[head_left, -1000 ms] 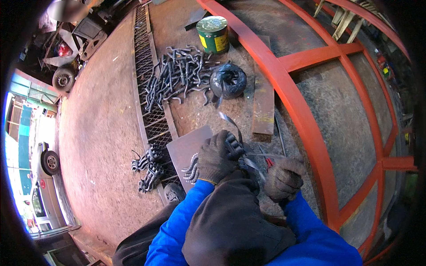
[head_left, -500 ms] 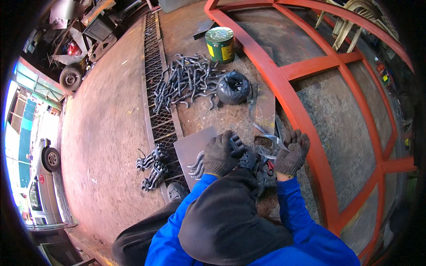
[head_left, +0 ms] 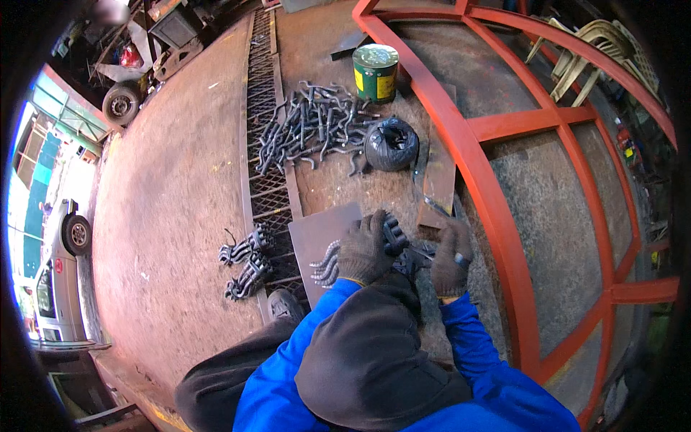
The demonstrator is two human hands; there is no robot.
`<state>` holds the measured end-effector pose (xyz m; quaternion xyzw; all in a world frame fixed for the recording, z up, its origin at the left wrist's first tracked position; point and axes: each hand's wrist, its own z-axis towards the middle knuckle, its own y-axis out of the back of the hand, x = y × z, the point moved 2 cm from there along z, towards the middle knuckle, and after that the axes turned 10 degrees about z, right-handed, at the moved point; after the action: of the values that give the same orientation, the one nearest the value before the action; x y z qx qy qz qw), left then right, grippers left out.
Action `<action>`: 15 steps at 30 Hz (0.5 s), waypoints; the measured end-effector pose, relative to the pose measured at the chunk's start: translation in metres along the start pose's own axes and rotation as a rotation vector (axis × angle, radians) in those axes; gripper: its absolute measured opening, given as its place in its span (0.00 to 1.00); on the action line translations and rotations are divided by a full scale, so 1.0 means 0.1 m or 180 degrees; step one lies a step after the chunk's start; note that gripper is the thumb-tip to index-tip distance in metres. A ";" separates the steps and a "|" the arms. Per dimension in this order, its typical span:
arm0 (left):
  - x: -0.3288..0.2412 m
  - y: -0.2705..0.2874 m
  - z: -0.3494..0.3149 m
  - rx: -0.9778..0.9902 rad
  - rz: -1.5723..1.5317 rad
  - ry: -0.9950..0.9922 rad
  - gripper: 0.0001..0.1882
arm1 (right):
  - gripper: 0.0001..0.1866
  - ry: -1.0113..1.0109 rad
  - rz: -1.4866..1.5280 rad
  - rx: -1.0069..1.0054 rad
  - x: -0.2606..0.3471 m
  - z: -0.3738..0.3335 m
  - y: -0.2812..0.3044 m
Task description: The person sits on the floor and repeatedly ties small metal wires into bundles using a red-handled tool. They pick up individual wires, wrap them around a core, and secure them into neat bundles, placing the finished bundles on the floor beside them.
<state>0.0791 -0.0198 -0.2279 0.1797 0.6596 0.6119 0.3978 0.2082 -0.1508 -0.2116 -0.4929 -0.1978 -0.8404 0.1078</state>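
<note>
My left hand (head_left: pixel 363 252), in a dark knitted glove, is closed around a bundle of bent metal rods (head_left: pixel 394 234). Their wavy ends (head_left: pixel 327 266) stick out on its left, over a flat metal plate (head_left: pixel 306 234). To the right of the bundle is my gloved right hand (head_left: pixel 452 261), its fingers closed on a dark shiny plastic strip (head_left: pixel 435 206). That strip runs up toward a roll of black plastic twine (head_left: pixel 392 144). My knee hides part of the space between the hands.
Loose bent rods (head_left: pixel 309 133) lie heaped ahead, partly over a floor grating (head_left: pixel 268 191). Two rod bundles (head_left: pixel 247 263) sit left of the plate. A green can (head_left: pixel 376 75) stands beyond the roll. An orange-red metal frame (head_left: pixel 471 162) spans the right side.
My right hand has moved left, closer to the bundle, and turned. The strip now stretches more plainly from the roll toward it. My left hand keeps its hold on the rods.
</note>
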 end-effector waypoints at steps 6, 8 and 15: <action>-0.05 0.07 0.01 -0.0051 -0.0101 -0.0054 0.39 | 0.21 0.0376 -0.2016 0.2280 -0.57 -0.55 -0.09; -0.06 0.13 0.00 -0.0027 -0.0013 -0.0010 0.40 | 0.18 0.0045 -0.2162 0.2390 -0.45 -0.55 -0.05; 0.00 -0.02 0.01 -0.0027 0.0084 -0.0015 0.42 | 0.12 -0.0350 -0.0725 0.3202 -0.14 -0.50 0.22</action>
<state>0.0808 -0.0193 -0.2297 0.1881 0.6536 0.6195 0.3920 0.1839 -0.1926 -0.2412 -0.3988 -0.6351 -0.6207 0.2286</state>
